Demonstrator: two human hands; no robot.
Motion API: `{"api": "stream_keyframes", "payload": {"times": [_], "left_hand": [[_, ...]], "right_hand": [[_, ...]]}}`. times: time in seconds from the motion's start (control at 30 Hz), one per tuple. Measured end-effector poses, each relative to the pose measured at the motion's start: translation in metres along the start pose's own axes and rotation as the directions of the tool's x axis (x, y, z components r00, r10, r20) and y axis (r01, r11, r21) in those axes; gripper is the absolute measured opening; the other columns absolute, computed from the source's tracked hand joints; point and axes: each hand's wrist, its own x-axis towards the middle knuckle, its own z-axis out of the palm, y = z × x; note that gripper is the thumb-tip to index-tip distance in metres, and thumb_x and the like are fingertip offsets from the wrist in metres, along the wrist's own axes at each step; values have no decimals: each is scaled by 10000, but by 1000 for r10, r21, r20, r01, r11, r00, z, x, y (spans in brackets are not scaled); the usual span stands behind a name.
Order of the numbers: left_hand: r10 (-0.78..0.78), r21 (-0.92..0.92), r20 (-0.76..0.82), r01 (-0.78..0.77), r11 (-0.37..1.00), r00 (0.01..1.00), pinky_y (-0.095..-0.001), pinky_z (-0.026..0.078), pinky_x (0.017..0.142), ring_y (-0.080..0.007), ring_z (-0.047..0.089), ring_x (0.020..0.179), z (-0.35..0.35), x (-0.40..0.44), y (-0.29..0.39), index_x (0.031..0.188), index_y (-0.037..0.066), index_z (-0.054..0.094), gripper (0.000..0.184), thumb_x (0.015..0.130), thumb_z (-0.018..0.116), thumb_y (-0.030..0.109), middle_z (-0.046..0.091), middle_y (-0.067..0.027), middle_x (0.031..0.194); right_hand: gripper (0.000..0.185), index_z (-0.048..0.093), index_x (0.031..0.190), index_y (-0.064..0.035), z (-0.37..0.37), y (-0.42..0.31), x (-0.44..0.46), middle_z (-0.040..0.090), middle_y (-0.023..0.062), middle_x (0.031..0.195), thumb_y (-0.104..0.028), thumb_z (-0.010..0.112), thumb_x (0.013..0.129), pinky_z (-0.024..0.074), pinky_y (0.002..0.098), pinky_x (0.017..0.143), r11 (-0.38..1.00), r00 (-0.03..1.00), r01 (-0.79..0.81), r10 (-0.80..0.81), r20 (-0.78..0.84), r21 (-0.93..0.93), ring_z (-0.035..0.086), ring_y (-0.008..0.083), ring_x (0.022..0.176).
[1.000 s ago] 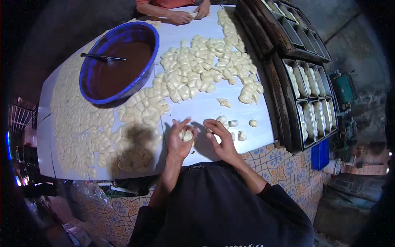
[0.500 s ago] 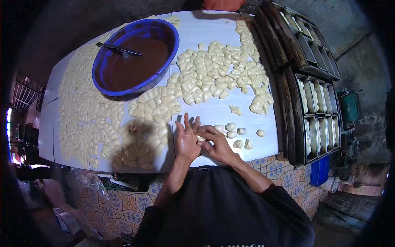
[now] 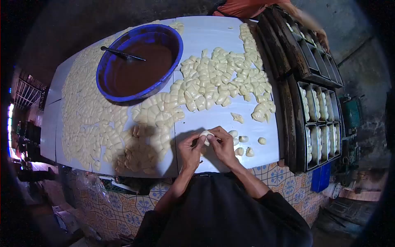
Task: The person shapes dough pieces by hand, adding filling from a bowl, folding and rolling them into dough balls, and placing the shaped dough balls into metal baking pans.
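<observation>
Above the near edge of the table, my left hand [image 3: 190, 151] and my right hand [image 3: 223, 147] are together, both closed on one small pale dough ball [image 3: 205, 133]. Thumbs and fingertips of both hands press on it from either side. Just right of my right hand lie several small shaped dough balls [image 3: 239, 151]. Farther up, a flat scrap of dough [image 3: 237, 118] lies apart. Beyond it spreads a large patch of cut dough pieces [image 3: 205, 82].
A blue basin [image 3: 98, 78] of brown paste, with a dark-handled utensil [image 3: 123, 54], stands on the white table [image 3: 201, 29]. More dough pieces cover the left side. Metal pans [image 3: 305, 123] with dough rows line the right. A co-worker's arm [image 3: 304, 18] reaches over the far pans.
My hands have come together; my left hand, spread before, now pinches the dough ball with my right. The co-worker in orange has moved right, an arm now over the far pans. The view shifted slightly.
</observation>
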Motion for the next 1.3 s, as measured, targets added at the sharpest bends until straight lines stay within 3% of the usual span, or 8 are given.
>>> {"api": "stream_keyframes", "payload": {"times": [0.17,0.37,0.6,0.73,0.9,0.97,1.17,1.3], "left_hand": [[-148,-220,277,212,952,950,-247,500,705,-102,619,710,-10,4,-16,938,-45,691,160,835,683,77,697,-53,857],[-36,-724,687,688,54,726,-420,382,1047,-307,545,1132,-12,10,21,1300,-77,441,712,881,586,481,541,-211,1262],[44,62,170,-55,997,984,-362,460,855,-273,618,894,-40,194,120,1142,-101,581,893,886,329,716,652,-162,920],[-248,845,189,-28,534,950,-362,446,636,-187,546,625,-103,328,83,894,-82,684,1022,861,140,783,583,-103,627],[-430,753,-2,285,593,903,-393,463,632,-232,590,642,-91,304,88,912,-74,695,974,897,147,730,606,-199,659],[432,848,164,-351,397,887,-436,474,670,-299,621,683,-93,274,72,926,-24,713,835,945,211,643,637,-204,699],[-368,-366,201,419,831,908,-333,478,903,-211,601,1039,-13,112,93,1266,-120,485,431,983,448,203,594,-152,1152],[-352,-394,40,338,855,935,-405,518,896,-208,576,1076,-7,62,62,1318,-85,442,416,911,498,-23,575,-161,1184]], "right_hand": [[516,596,1224,-69,-7,-20,19,427,130,1331,-486,487,940,376,397,984,950,948,291,-302,100,113,405,289,1229],[909,382,1391,-65,0,10,33,400,122,1409,-689,601,767,304,387,1073,911,940,-29,-115,321,412,350,268,1322],[1125,116,1517,-175,3,4,65,312,64,1445,-741,619,685,430,362,888,780,958,-136,-54,282,611,395,189,1220],[897,128,1514,-134,12,33,69,326,76,1440,-397,669,848,442,291,869,738,959,-168,-33,283,653,425,160,1169],[773,157,1505,-117,14,53,71,321,83,1448,-277,622,908,460,268,825,649,967,-205,18,254,733,449,148,1139],[753,140,1506,-103,14,48,74,365,94,1422,-293,591,933,464,265,822,689,975,-166,8,221,706,480,163,1126],[379,535,1229,33,29,33,85,644,113,1050,-199,591,935,523,266,758,216,925,-375,146,350,901,632,189,879],[262,616,1121,51,29,-1,66,604,69,1027,-13,626,867,451,256,760,910,987,-25,88,-133,414,557,152,873]]}}
